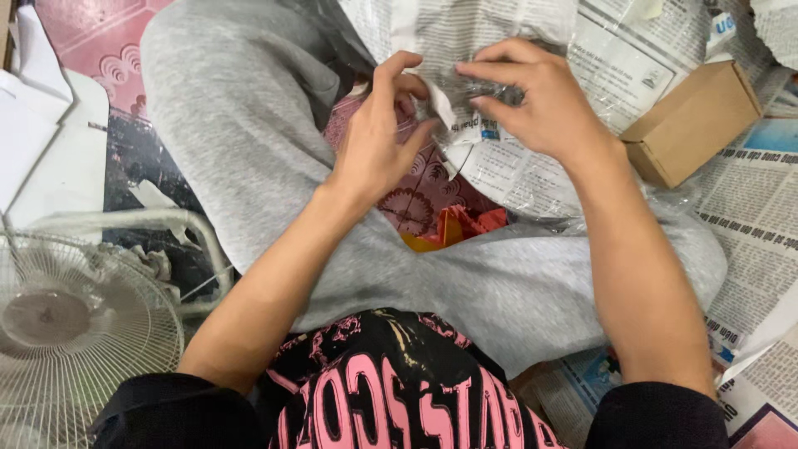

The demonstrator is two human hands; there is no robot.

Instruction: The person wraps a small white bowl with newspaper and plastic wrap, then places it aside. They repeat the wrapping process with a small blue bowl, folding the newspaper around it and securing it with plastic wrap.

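The newspaper-wrapped bundle (465, 50) runs off the top edge, and what it wraps is hidden. Below the bundle, an orange and red object (453, 229) is mostly covered by grey trouser legs. Left of the bundle, the white fan (79, 324) is cut by the left and bottom edges. Both fingertips look blurred, perhaps pinching tape.

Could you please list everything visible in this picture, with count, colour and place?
newspaper bundle: one, white and grey print under clear plastic, on the lap, pinched by both hands
cardboard box: one, brown, right of the bundle
newspaper sheets: several, printed, on the floor at right
fan: one, white, lower left
orange object: one, between the legs, kind unclear
floor mat: one, pink patterned, upper left
left hand: on the bundle's edge
right hand: on the bundle
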